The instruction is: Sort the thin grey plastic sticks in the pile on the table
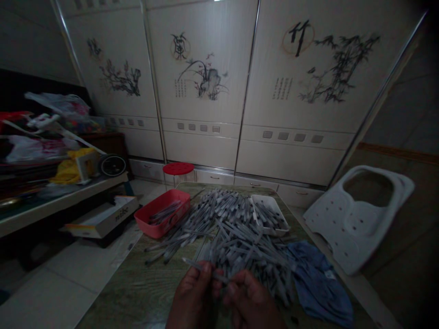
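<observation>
A big heap of thin grey pen-like sticks covers the middle of a wooden table. My left hand and my right hand are together at the table's near edge, fingers closed around one grey stick that pokes out to the left above my left thumb. Both hands sit just in front of the heap. A red tray at the left holds a few sticks. A white tray at the right of the heap holds several more.
A blue cloth lies on the table's right side. A white moulded plastic seat leans at the right. A red stool stands behind the table. A cluttered shelf and an open box are at the left. Painted cabinet doors fill the back.
</observation>
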A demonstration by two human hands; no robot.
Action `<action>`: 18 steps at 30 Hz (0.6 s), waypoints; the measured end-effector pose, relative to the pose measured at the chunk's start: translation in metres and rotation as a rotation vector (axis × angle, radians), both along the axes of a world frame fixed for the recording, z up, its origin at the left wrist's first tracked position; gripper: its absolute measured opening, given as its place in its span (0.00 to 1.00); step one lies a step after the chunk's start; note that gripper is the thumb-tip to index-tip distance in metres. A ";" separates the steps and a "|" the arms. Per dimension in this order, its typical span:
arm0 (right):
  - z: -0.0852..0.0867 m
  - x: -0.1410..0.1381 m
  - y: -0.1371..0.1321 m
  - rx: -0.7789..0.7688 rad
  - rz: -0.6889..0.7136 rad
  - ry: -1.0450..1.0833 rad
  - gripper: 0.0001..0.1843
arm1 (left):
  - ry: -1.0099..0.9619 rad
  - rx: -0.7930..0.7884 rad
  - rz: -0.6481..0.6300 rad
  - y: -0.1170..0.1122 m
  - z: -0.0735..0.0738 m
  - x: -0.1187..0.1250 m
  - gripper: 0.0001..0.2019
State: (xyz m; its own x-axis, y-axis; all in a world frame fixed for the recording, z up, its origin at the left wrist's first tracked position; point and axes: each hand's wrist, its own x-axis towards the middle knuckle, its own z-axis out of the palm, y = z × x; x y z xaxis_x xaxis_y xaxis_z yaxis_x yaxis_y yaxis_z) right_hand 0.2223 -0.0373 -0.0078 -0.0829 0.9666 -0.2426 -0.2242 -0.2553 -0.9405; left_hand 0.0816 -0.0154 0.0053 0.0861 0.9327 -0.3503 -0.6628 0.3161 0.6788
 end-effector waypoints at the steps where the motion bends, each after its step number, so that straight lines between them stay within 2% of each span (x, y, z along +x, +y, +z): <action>1: 0.000 0.000 0.001 -0.015 -0.006 0.002 0.40 | -0.007 0.001 0.000 0.000 0.001 0.000 0.25; 4: 0.002 0.000 0.001 -0.103 0.017 -0.025 0.42 | -0.008 0.013 -0.048 -0.001 0.003 0.001 0.25; 6: 0.003 0.000 0.000 -0.103 0.035 -0.039 0.41 | 0.008 0.010 -0.065 -0.001 0.003 0.001 0.25; 11: 0.009 0.001 -0.004 -0.011 -0.047 -0.050 0.26 | 0.025 0.020 -0.008 0.002 0.001 -0.004 0.24; 14: 0.013 0.002 -0.002 -0.076 -0.072 0.093 0.22 | 0.024 0.028 0.014 0.002 0.000 -0.005 0.23; 16: 0.013 0.002 -0.001 -0.127 -0.085 0.262 0.25 | 0.018 0.020 0.020 0.002 -0.001 -0.005 0.22; 18: 0.013 0.002 0.001 -0.140 -0.065 0.334 0.27 | 0.025 0.014 0.009 0.000 -0.001 -0.005 0.23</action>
